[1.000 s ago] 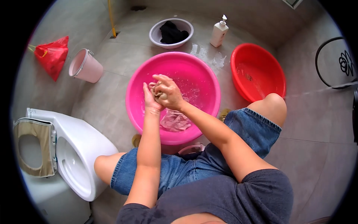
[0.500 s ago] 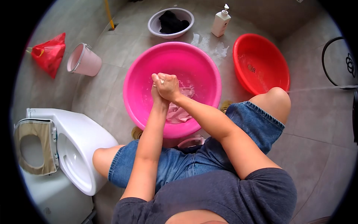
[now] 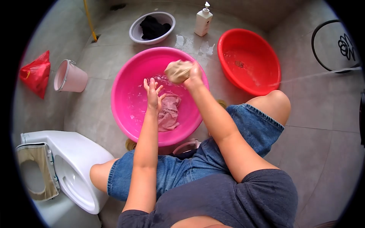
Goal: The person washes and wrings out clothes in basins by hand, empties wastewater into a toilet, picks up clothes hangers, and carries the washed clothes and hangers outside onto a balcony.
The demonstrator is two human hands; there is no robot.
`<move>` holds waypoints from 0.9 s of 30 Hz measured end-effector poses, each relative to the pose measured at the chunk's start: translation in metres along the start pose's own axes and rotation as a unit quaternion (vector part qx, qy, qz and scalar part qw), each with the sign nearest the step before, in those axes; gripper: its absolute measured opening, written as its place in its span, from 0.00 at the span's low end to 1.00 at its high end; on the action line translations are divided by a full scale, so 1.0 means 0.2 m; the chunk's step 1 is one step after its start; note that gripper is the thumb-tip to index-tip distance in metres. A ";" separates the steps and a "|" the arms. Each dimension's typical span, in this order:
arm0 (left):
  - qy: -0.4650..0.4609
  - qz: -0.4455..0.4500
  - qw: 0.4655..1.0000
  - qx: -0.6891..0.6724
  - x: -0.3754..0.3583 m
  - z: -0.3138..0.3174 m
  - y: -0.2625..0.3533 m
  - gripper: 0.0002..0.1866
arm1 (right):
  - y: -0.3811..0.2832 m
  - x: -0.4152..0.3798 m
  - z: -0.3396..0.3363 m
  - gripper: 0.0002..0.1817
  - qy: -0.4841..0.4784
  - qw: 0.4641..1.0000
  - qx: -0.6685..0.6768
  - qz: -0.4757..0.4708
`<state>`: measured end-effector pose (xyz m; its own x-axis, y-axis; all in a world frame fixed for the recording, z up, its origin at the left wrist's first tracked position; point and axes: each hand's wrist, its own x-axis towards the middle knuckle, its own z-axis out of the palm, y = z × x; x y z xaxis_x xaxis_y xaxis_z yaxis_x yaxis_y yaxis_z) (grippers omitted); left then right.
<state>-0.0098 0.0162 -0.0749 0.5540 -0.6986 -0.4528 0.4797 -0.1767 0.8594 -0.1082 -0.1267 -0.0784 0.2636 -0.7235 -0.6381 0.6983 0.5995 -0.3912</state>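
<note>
My right hand (image 3: 194, 77) grips a bunched beige cloth (image 3: 178, 71) above the right far side of a large pink basin (image 3: 122, 114). Over the basin's middle, my left hand (image 3: 153, 95) is raised with its fingers spread and nothing in it. Beneath and beside that hand, a wet pale pink cloth (image 3: 169, 116) lies in shallow water at the basin's bottom.
A red basin (image 3: 262, 57) stands at right, with a thin water stream reaching it. Farther back are a pale basin (image 3: 133, 32) holding black cloth (image 3: 154, 28) and a white pump bottle (image 3: 203, 22). At left are a pink bucket (image 3: 74, 78), red bag (image 3: 37, 74) and toilet (image 3: 95, 150).
My hands were pressed together over the basin and have parted. The right moved right with the beige cloth, now showing; the left has opened. The view has shifted a little.
</note>
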 end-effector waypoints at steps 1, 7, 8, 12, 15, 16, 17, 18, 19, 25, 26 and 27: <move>-0.014 0.036 0.996 0.084 0.06 -0.05 -0.07 0.40 | -0.13 0.07 -0.03 0.28 -0.038 0.999 0.022 -0.018; -0.100 -0.090 0.745 0.654 0.23 -0.46 -0.68 0.55 | -0.78 0.11 -0.16 0.42 -0.118 0.933 0.118 -0.319; -0.117 -0.135 0.725 0.665 0.20 -0.52 -0.76 0.56 | -0.81 0.12 -0.20 0.45 -0.090 0.926 0.085 -0.357; -0.139 -0.176 0.712 0.666 0.13 -0.64 -0.77 0.41 | -0.76 0.11 -0.22 0.51 0.105 0.960 0.174 -0.194; -0.011 -0.136 0.790 0.598 0.14 -0.59 -0.57 0.27 | -0.40 0.17 -0.22 0.36 0.018 0.954 -0.155 -0.257; 0.030 -0.135 0.825 0.548 0.16 -0.59 -0.54 0.26 | -0.24 0.14 -0.21 0.31 -0.049 0.930 -0.246 -0.269; 0.070 -0.103 0.847 0.517 0.20 -0.62 -0.53 0.27 | -0.07 0.12 -0.16 0.24 -0.096 0.913 -0.311 -0.245; 0.108 -0.071 0.865 0.485 0.24 -0.65 -0.54 0.29 | 0.09 0.07 -0.15 0.23 -0.179 0.853 -0.435 -0.227; 0.149 -0.040 0.878 0.453 0.23 -0.67 -0.54 0.31 | 0.25 0.08 -0.21 0.26 -0.256 0.710 -0.587 -0.291; 0.042 -0.151 0.837 0.524 0.19 -0.71 -0.59 0.40 | 0.72 -0.03 -0.55 0.56 -0.281 0.165 -0.946 -0.003; 0.026 -0.120 0.871 0.475 0.28 -0.83 -0.80 0.41 | 0.74 0.02 -0.61 0.52 -0.343 0.200 -0.916 0.065; 0.013 -0.132 0.918 0.374 0.30 -0.85 -0.82 0.42 | 0.76 0.00 -0.69 0.40 -0.340 0.216 -0.913 -0.065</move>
<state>0.0609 0.1219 -0.2828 0.5061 -0.5477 -0.6662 0.0031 -0.7713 0.6365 -0.0939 0.0113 -0.2298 0.7907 -0.2855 -0.5415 -0.5339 -0.7545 -0.3818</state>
